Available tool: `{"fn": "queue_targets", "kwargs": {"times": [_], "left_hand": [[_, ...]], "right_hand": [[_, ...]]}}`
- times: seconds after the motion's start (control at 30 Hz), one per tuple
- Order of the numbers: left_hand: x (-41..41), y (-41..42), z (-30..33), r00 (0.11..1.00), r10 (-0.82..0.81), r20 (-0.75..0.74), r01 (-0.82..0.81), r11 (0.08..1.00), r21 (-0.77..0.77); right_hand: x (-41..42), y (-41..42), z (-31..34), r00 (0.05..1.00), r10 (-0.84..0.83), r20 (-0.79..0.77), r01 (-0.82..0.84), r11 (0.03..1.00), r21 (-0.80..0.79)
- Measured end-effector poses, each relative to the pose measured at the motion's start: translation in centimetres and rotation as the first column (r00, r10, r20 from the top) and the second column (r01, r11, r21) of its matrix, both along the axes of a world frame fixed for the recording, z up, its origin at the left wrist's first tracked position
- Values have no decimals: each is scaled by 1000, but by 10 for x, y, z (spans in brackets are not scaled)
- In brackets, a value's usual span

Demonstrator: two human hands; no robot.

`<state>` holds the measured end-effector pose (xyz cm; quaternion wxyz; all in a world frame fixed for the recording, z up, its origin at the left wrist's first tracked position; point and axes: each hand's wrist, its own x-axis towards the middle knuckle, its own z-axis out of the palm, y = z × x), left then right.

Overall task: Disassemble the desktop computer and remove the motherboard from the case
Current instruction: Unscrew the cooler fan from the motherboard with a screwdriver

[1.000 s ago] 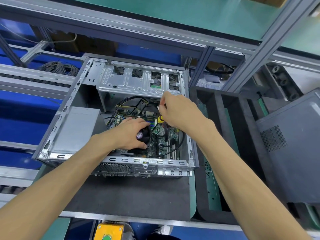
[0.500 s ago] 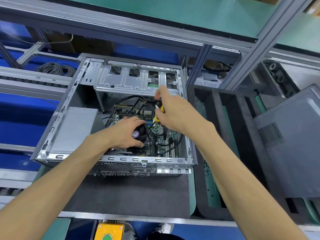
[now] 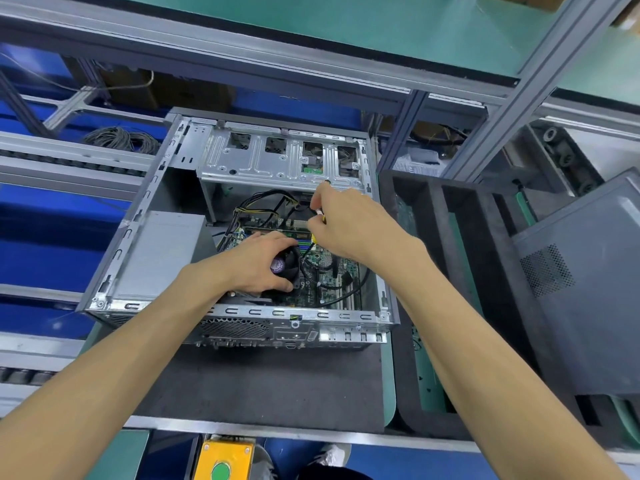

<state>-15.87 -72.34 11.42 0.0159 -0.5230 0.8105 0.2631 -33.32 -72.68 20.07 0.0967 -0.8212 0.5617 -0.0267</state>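
An open grey desktop case (image 3: 138, 216) lies on a dark mat. Inside is the green motherboard (image 3: 325, 271) with black cables over it. My left hand (image 3: 258, 261) grips the black CPU fan (image 3: 289, 266), fingers curled over its top. My right hand (image 3: 341, 225) is above the board's far edge and pinches a small tool with a white tip and yellow handle (image 3: 318, 213). The tool's lower end is hidden behind my hand. A silver drive cage (image 3: 277, 161) spans the far side of the case.
A grey power supply (image 3: 156, 254) fills the case's left side. A black foam tray (image 3: 460, 271) stands at the right, with the removed grey side panel (image 3: 581, 289) beyond it. A yellow button box (image 3: 225, 457) sits at the bench front. Aluminium frame posts (image 3: 398, 140) rise behind.
My right hand has moved away from me toward the drive cage, lifting the yellow-handled tool with it. My left hand stays on the CPU fan.
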Motion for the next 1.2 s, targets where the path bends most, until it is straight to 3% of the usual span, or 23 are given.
{"fn": "queue_targets", "kwargs": {"times": [0.2,0.53,0.67,0.9,1.1,1.2], "left_hand": [[0,0,0,1000,-3,-2,3,1000,-5],[-4,0,4,999,-33,29,33,999,-13],[-3,1,3,1000,-25,10,25,1000,-7],[0,-1,1,1000,-14,-21,14,1000,2],[2,0,-2,999,-17,-28,17,1000,-21],[4,1,-4,1000,-11,-25,11,999,-30]], "right_hand": [[-5,-4,-1,993,-117,-18,117,993,1],[-6,2,2,989,111,101,-119,989,83],[-2,-1,0,1000,-12,-13,12,1000,-22],[-12,3,-3,993,56,106,-59,998,19],[-18,4,-1,993,-116,-29,117,992,36],[-26,10,5,989,-139,41,140,990,-23]]}}
